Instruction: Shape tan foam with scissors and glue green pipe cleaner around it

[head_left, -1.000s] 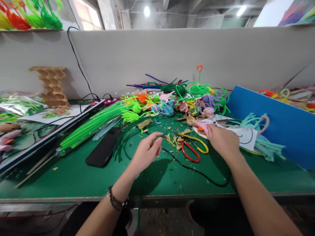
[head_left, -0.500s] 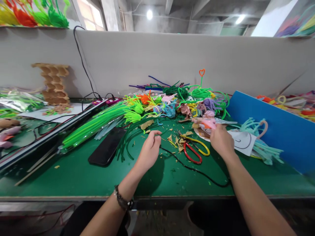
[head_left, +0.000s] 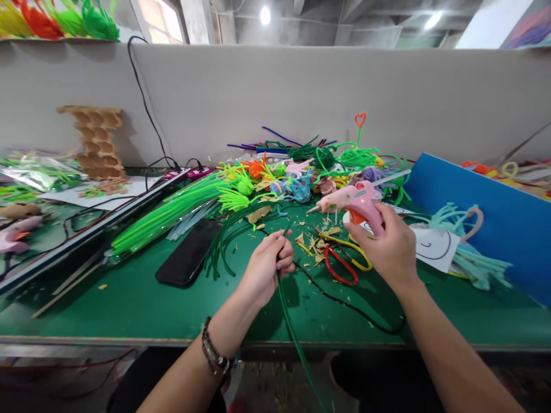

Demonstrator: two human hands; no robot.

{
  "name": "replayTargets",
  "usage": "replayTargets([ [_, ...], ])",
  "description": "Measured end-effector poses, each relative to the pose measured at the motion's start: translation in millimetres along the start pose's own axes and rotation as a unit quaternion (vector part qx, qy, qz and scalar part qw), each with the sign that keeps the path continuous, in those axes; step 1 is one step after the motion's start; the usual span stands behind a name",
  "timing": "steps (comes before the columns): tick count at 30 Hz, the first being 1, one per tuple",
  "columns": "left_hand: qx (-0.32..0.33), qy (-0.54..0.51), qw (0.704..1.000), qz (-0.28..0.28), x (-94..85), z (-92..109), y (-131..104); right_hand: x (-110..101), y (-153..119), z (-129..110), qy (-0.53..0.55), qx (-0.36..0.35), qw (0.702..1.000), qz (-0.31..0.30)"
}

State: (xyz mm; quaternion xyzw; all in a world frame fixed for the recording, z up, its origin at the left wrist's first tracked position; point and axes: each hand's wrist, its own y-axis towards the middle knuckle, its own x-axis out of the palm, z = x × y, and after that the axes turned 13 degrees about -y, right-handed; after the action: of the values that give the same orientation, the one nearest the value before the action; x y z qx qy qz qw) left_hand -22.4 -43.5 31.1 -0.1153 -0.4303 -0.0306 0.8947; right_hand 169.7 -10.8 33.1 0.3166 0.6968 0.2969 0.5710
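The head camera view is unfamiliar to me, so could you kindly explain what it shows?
There is no machine here: these are a person's own two bare hands, seen by a camera worn on the head, looking forward and down. The right hand grips a pink glue gun, its nozzle pointing leftward. The left hand holds a thin dark green strand, which hangs past the table's near edge. On the green table lie scissors with one red and one yellow handle, a black phone, a bundle of bright green stems and, farther back, a colourful pile.
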Motion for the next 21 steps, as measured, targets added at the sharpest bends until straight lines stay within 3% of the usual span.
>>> replayTargets([
  [6,0.003,0.021,0.999,-0.030,7.3,0,-13,-7,-3,-4,-0.037,-0.063,0.995,0.064],
  [11,-0.006,0.007,0.998,-0.070,10.4,1,-21,-6,-3,1,-0.063,-0.102,0.991,0.065],
  [21,0.007,-0.001,0.997,-0.077,12.2,5,-23,-6,-3,6,-0.085,-0.151,0.980,0.099],
])
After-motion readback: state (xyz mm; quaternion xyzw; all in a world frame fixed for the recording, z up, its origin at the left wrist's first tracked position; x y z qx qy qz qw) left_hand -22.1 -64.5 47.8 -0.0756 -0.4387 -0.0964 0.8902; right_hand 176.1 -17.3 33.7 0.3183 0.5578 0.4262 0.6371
